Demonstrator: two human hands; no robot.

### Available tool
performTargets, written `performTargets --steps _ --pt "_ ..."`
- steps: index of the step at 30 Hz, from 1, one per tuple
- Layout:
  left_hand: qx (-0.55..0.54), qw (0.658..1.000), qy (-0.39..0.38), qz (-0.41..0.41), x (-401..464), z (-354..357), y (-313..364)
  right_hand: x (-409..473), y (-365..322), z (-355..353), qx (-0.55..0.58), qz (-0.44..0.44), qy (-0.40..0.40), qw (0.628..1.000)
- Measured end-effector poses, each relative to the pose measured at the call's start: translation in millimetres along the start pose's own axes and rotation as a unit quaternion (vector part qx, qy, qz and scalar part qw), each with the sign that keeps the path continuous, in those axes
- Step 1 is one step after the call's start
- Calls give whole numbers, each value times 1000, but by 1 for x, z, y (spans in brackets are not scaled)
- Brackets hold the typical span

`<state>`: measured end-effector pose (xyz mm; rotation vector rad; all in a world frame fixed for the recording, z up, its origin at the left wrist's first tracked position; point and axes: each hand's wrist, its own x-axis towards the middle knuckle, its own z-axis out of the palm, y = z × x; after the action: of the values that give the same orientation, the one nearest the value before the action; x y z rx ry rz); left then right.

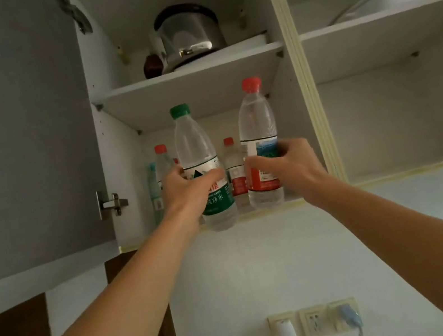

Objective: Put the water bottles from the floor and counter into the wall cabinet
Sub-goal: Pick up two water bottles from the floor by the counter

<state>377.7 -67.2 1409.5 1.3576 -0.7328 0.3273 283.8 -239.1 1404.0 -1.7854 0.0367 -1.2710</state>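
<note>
Wall cabinet: It is open, and we are reaching up to its bottom shelf. The bottom shelf's front edge is level with our hands.
Top shelf: A shiny pot sits there, well above the bottles.
Our left hand: The fingers curl round the green-cap bottle at its label. We hold it upright, just in front of the shelf's front edge. Its bottom hangs a bit below that edge.
Our right hand: The fingers wrap round the red-cap bottle at its label. It is upright too, nearer the shelf's right side, with its bottom about level with the front edge.
Bottles already inside: Two small red-cap bottles stand toward the back. One pale bottle stands at the back left corner.
What could go wrong: We think the green-cap bottle may bump the front edge, because it sits too low. We may also knock over the small bottles if we push in too far. The room between them looks tight, so our two bottles could hit each other.
</note>
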Motion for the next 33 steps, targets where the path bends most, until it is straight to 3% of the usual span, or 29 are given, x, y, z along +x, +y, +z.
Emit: performTargets --steps 14,19,27,33 --pt "81 994 -70 -16 100 40 -62 84 71 28 -59 41 -110 991" --pt "82 995 -58 -7 114 51 -77 87 91 41 -59 28 -107 992" --pt "145 989 -25 32 116 62 -82 86 94 50 -152 6 -89 984" --pt "204 976 -72 16 111 55 -76 73 83 46 -228 -12 -63 972"
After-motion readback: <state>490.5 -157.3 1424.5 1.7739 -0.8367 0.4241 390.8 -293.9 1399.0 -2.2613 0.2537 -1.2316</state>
